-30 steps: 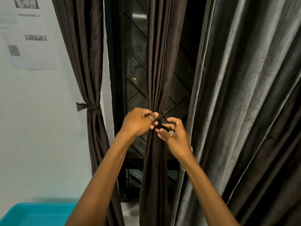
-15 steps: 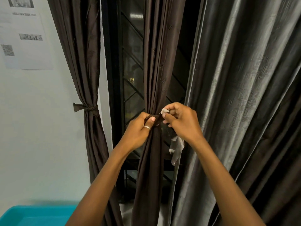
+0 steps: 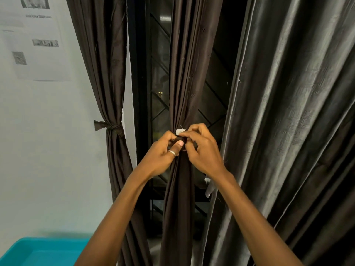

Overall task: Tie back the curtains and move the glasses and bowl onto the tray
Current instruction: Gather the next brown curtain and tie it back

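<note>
Tieback (image 3: 180, 139) in left hand (image 3: 163, 152), right hand (image 3: 203, 152), grey drape (image 3: 288, 112) beside, teal tray (image 3: 38, 252) below

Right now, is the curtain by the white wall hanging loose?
No, a knotted tie cinches the curtain by the wall tight at its middle.

Dark brown curtain (image 3: 184, 83); shiny grey curtain (image 3: 288, 112); turquoise tray (image 3: 38, 250); pale wall (image 3: 48, 150).

A person's left hand (image 3: 163, 150), a ring (image 3: 172, 153) on one finger, and right hand (image 3: 203, 150) pinch a dark tie band (image 3: 180, 140) around the gathered middle curtain (image 3: 184, 73), before a dark window grille (image 3: 159, 73). At left, another brown curtain (image 3: 113, 169) hangs knotted back. A grey curtain (image 3: 288, 112) drapes at right, with a teal tray (image 3: 38, 252) at lower left.
</note>
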A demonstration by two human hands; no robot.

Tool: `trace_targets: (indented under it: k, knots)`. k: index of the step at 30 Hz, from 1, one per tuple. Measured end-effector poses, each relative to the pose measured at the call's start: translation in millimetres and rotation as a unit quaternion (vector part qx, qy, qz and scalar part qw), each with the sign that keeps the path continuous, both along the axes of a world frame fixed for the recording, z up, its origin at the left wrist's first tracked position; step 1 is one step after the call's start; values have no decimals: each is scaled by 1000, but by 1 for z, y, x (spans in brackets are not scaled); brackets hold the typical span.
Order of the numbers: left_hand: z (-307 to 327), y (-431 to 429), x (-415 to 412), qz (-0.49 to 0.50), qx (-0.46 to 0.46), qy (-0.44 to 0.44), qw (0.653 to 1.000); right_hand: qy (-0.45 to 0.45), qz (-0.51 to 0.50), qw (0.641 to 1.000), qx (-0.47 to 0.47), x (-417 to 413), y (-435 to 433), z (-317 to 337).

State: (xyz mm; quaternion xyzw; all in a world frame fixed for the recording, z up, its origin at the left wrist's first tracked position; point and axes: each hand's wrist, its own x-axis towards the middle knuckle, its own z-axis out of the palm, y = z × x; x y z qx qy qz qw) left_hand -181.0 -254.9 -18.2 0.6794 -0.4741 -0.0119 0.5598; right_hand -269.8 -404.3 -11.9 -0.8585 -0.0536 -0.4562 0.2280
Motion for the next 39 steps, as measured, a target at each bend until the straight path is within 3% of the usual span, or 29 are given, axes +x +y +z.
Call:
trace_targets:
  k: [4,12,20,23,28,35,39]
  knots:
    - [5,2,5,-14,-23,16,1000,33,-13,996,-87,-5,2,0]
    - [16,4,5,7,-39,-1,999,53,-40,991,-115,-5,4,1]
    - [20,4,9,155,-78,-99,980,117,-11,992,-54,-2,6,12]
    - [20,-2,5,163,-83,-93,979,162,15,987,6,-2,3,17]
    - [24,-11,-2,168,-86,-57,980,208,2,978,-9,-1,2,17]
    - [20,-21,-7,161,-94,2,982,183,-33,982,-23,-3,-6,12]
    - [18,-26,-6,167,-98,26,981,78,-67,993,-57,-13,-5,0]
